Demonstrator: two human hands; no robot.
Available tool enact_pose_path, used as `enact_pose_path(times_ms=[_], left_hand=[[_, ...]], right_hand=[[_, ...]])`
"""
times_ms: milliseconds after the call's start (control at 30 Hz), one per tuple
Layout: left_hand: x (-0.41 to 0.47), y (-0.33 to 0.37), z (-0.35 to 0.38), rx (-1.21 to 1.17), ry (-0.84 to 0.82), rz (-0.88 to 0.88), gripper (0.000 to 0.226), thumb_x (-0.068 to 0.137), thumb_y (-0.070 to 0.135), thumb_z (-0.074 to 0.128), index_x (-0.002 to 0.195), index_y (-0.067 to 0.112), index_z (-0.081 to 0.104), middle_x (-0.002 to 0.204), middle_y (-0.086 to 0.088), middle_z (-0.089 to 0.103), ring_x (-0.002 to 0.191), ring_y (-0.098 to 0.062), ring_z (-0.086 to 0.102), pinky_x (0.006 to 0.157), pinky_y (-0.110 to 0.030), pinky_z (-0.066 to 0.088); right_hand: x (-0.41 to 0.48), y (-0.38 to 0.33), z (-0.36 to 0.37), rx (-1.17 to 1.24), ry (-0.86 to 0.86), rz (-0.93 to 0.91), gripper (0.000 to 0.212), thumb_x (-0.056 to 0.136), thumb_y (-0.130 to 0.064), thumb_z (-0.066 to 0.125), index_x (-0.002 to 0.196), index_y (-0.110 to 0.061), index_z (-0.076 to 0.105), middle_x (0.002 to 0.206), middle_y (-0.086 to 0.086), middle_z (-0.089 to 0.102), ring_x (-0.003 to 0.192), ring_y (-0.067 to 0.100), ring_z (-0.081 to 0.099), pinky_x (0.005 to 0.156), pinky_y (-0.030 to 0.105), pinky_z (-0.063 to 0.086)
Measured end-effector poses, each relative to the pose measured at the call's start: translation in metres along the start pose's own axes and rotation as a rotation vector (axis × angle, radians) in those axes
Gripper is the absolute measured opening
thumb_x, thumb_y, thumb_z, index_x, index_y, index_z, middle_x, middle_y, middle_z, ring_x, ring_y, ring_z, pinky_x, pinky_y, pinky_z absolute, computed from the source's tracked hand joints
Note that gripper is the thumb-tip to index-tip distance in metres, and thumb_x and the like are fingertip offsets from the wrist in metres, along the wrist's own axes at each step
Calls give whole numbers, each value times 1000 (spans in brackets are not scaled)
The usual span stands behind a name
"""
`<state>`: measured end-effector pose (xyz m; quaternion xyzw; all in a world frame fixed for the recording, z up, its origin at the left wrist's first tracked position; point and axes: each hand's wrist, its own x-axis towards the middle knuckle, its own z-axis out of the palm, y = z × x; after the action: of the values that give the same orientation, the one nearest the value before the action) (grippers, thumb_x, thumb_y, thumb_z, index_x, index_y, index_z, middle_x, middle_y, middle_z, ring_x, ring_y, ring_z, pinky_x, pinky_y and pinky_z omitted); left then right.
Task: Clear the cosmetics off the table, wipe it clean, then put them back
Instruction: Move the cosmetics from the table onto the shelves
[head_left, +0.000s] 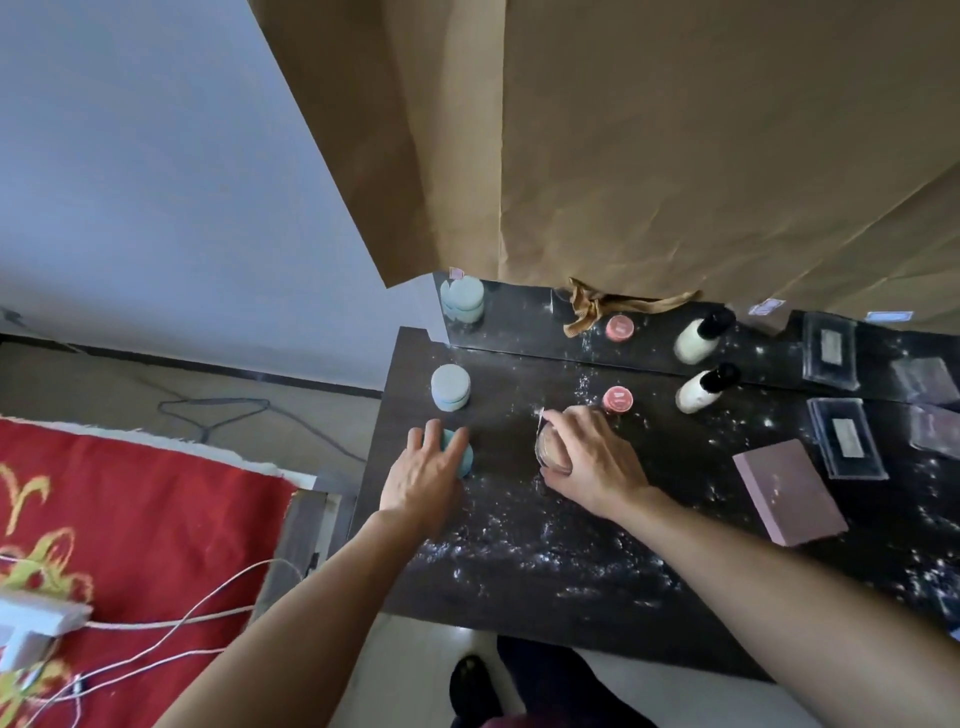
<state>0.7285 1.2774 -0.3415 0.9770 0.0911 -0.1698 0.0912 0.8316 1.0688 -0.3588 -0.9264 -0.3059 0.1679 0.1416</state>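
Your right hand (592, 462) is curled round a small clear round jar with pinkish contents (551, 451), fingers wrapped over its top and side. The jar stands near the middle of the table. Your left hand (423, 475) lies with fingers nearly straight across a teal round pot (464, 460) near the table's left edge, touching it with no closed grip showing.

Both pieces look light and rigid. The clear jar may be glass, so treat it as breakable. The white powder will likely make smooth walls slippery. Take each by its side wall, not by the lid alone, which may be loose.

Beyond your hands stand a pale blue-grey round jar (450, 387), a small pink-red round pot (618, 400) and a white bottle with a black cap (704, 389), which is tall and probably easy to tip. To the right lie a pink rectangular box (789, 491) and a clear flat case (847, 441).

The dark tabletop (498, 519) is strewn with white powder. A mirror strip (519, 322) backs it under brown paper (675, 156). At your left are a red patterned cloth (130, 519) and white cables (182, 618).
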Motion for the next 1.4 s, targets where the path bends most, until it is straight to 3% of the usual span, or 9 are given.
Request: enact_pose_path(times_ms=[233, 333, 567, 767, 967, 1133, 1300, 1400], left_hand=[[-22, 9, -19, -14, 44, 98, 54, 85, 29, 61, 131, 21, 34, 125, -9, 36, 110, -28, 39, 81, -37, 50], [-44, 22, -31, 3, 61, 172, 54, 85, 28, 62, 130, 19, 35, 123, -10, 35, 109, -29, 38, 77, -38, 49], [-91, 94, -56, 33, 134, 422, 54, 84, 29, 63, 132, 21, 39, 125, -9, 37, 111, -28, 39, 83, -39, 49], [-116, 195, -74, 80, 189, 620, 58, 85, 31, 62, 136, 24, 36, 126, -9, 36, 115, -27, 38, 85, -38, 48], [-137, 318, -69, 110, 241, 756, 61, 83, 31, 62, 138, 28, 36, 128, -8, 37, 116, -28, 38, 90, -39, 46], [-151, 438, -66, 90, 253, 807, 63, 83, 26, 62, 140, 25, 37, 128, -10, 38, 117, -31, 38, 91, -43, 43], [-153, 546, -81, 60, 291, 853, 67, 80, 27, 63, 141, 26, 35, 126, -9, 37, 118, -30, 37, 91, -43, 46], [-147, 599, -105, 31, 353, 891, 67, 82, 27, 63, 142, 25, 34, 124, -9, 38, 114, -29, 39, 88, -41, 45]], right_hand=[[-39, -14, -18, 18, 105, 99, 69, 65, -37, 71, 128, -28, 43, 118, -3, 45, 111, 21, 46, 73, 40, 52], [-82, -18, -27, 23, 185, 173, 70, 64, -37, 71, 128, -28, 45, 118, -4, 47, 110, 19, 47, 74, 39, 52], [-205, 0, -55, -38, 298, 332, 72, 60, -42, 69, 127, -29, 47, 117, -4, 50, 107, 19, 51, 75, 34, 51], [-305, 40, -93, -41, 440, 497, 64, 59, -42, 67, 120, -28, 50, 111, -4, 50, 104, 21, 51, 73, 35, 51], [-394, 112, -121, -29, 484, 601, 71, 63, -42, 67, 130, -34, 45, 121, -8, 44, 110, 18, 49, 75, 35, 49], [-464, 191, -143, 0, 541, 645, 66, 57, -40, 63, 121, -34, 51, 115, -4, 44, 103, 23, 55, 74, 38, 54], [-524, 257, -182, -14, 570, 633, 77, 63, -39, 68, 135, -27, 43, 119, -5, 44, 106, 18, 54, 76, 34, 51], [-539, 293, -218, -25, 614, 647, 75, 66, -41, 71, 132, -22, 39, 123, -2, 47, 103, 20, 57, 72, 33, 50]])
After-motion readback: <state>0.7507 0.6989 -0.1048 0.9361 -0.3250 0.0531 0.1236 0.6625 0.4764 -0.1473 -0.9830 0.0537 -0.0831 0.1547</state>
